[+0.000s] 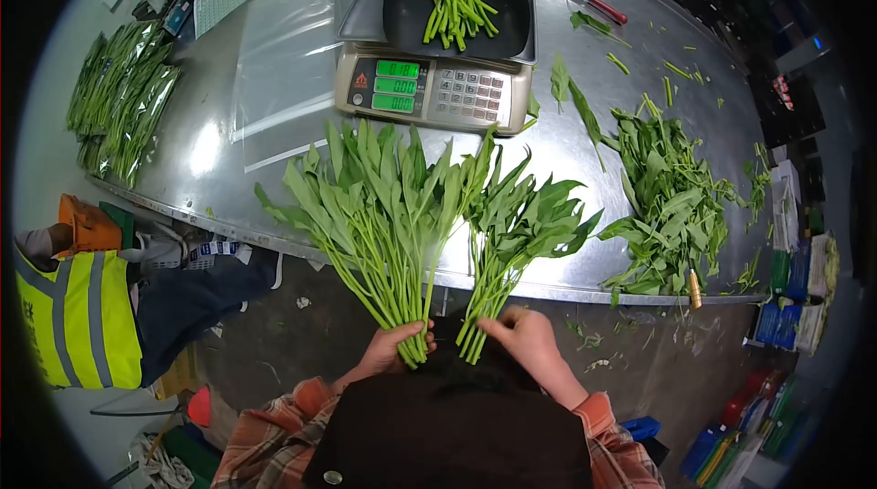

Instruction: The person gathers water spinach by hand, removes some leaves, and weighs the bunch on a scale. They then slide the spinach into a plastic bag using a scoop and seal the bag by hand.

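Note:
My left hand is closed around the stems of a large bunch of leafy greens, water spinach by its long leaves. Its leaves fan out over the table's front edge. A smaller bunch of water spinach is gripped near the stem ends by my right hand, thumb pressed on the stems. Just beyond both bunches stands a digital scale with green displays, the top one seeming to read 0.181. More cut greens lie in its black pan.
On the metal table lie a clear plastic bag, bagged greens, a loose pile of greens, a red-handled tool and a brass-coloured handle. A person in a yellow vest is at left.

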`<state>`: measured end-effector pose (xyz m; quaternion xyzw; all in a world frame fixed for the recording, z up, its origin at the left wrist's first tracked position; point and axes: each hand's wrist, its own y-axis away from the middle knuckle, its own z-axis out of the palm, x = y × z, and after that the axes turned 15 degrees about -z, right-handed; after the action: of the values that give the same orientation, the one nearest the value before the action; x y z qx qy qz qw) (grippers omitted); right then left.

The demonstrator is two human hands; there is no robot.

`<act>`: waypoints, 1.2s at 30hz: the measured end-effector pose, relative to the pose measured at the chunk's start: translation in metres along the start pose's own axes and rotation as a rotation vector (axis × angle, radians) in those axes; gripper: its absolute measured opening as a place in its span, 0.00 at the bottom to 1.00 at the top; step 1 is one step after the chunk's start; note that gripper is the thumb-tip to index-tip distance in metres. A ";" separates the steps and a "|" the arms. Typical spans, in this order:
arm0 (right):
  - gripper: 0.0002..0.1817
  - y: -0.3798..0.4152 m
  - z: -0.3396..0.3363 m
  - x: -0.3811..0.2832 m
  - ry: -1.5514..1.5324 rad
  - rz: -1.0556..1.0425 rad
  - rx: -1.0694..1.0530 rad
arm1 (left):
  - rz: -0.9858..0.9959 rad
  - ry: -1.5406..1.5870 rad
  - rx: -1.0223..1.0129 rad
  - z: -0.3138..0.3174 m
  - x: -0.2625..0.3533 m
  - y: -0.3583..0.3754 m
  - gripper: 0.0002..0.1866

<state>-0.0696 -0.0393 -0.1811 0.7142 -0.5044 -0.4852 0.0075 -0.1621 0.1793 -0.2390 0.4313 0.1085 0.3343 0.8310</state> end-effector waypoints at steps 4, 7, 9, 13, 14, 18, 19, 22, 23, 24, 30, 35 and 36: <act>0.15 -0.025 0.018 -0.024 -0.384 -0.167 0.247 | 0.033 -0.171 0.021 0.009 0.000 0.005 0.15; 0.11 -0.043 0.028 -0.024 -0.615 -0.136 0.116 | -0.003 -0.183 0.010 0.012 0.000 0.004 0.14; 0.09 -0.024 -0.003 -0.031 -0.643 -0.120 0.173 | -0.022 -0.153 0.000 0.008 -0.001 0.002 0.14; 0.13 0.020 -0.112 0.029 -0.221 -0.452 0.959 | 0.011 -0.119 -0.033 0.001 -0.005 0.000 0.15; 0.14 0.027 -0.124 0.029 -0.609 -0.403 1.125 | 0.017 -0.121 -0.045 0.003 -0.004 -0.001 0.16; 0.25 0.044 -0.068 0.064 -0.825 0.024 0.503 | -0.024 -0.141 -0.049 0.005 -0.001 0.000 0.17; 0.26 0.036 -0.037 0.066 -0.946 0.071 0.326 | -0.049 -0.190 -0.055 0.005 0.000 0.000 0.17; 0.27 -0.005 0.038 0.049 -1.150 0.106 0.093 | 0.022 -0.468 -0.069 0.012 0.007 -0.005 0.16; 0.26 -0.016 0.050 0.032 -1.100 -0.002 0.149 | 0.148 -0.627 -0.069 0.015 0.007 -0.006 0.16; 0.25 -0.027 0.056 0.016 -1.047 -0.105 0.203 | 0.273 -0.783 -0.071 0.017 0.005 -0.006 0.16; 0.10 -0.031 0.060 0.015 -1.350 0.086 0.191 | -0.014 -0.020 0.037 0.009 0.004 0.014 0.21; 0.12 -0.027 0.053 0.006 -1.384 0.145 0.146 | 0.002 -0.028 0.124 -0.009 0.001 0.014 0.22; 0.12 -0.026 0.055 0.007 -1.383 0.157 0.143 | -0.005 -0.031 0.133 -0.006 0.002 0.015 0.22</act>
<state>-0.0889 -0.0050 -0.2279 0.2013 -0.4744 -0.7920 -0.3274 -0.1700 0.1907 -0.2311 0.4906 0.1187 0.3175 0.8028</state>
